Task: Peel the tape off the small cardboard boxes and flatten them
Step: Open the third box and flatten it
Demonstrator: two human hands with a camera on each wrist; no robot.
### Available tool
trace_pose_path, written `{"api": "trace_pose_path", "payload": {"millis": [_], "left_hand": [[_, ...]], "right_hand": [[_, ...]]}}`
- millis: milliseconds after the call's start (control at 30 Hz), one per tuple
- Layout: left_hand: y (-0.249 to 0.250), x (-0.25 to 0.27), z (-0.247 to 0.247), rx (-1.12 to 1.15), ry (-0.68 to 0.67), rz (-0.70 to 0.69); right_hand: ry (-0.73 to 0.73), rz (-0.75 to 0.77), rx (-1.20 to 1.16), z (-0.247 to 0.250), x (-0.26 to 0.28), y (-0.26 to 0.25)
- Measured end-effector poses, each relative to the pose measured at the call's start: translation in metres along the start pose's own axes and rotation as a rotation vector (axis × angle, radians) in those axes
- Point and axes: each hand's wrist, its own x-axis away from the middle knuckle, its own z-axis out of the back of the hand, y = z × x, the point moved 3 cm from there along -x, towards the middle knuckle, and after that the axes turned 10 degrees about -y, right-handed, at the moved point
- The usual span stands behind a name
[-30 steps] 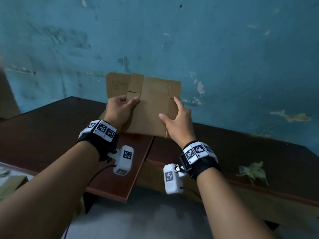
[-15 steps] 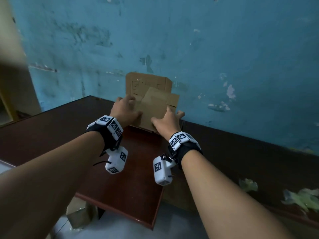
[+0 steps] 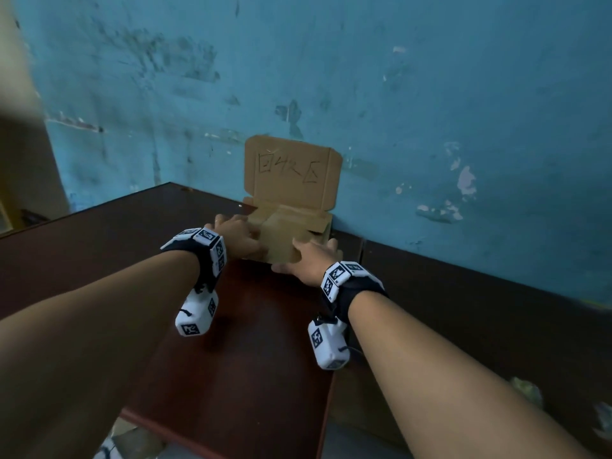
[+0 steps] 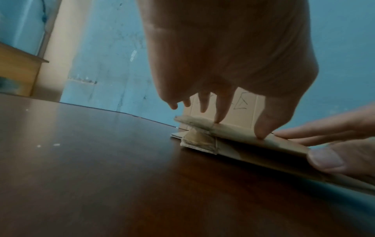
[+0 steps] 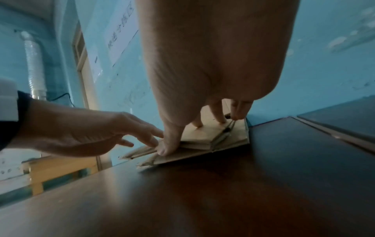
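Flattened box (image 3: 285, 241) is laid on the desk (image 3: 99, 246) against the labelled cardboard sign (image 3: 291, 170) | left hand (image 3: 236, 235) and right hand (image 3: 309, 260) are spread, fingers straight, pressed down so folds are likely kept collapsed.

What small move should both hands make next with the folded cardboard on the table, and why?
Probably lift both hands away. The flattened box already lies on the stack before the marked cardboard sign, with the left hand and right hand pressing it with straight fingers. Its layers still gape slightly, so one more press first may help.
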Motion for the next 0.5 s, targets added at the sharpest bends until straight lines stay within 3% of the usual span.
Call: {"api": "trace_pose_path", "payload": {"millis": [167, 367, 500], "left_hand": [[0.007, -0.020, -0.011, -0.140, -0.121, -0.109], [0.026, -0.046, -0.021, -0.180, -0.138, -0.145], [0.034, -0.063, -0.028, -0.220, -0.135, -0.153]], "right_hand": [[-0.143, -0.033, 0.027, -0.009, -0.028, 0.006], [-0.086, -0.048, 0.157, -0.005, -0.053, 0.016], [-0.129, -0.081, 0.224, -0.002, -0.070, 0.022]]}}
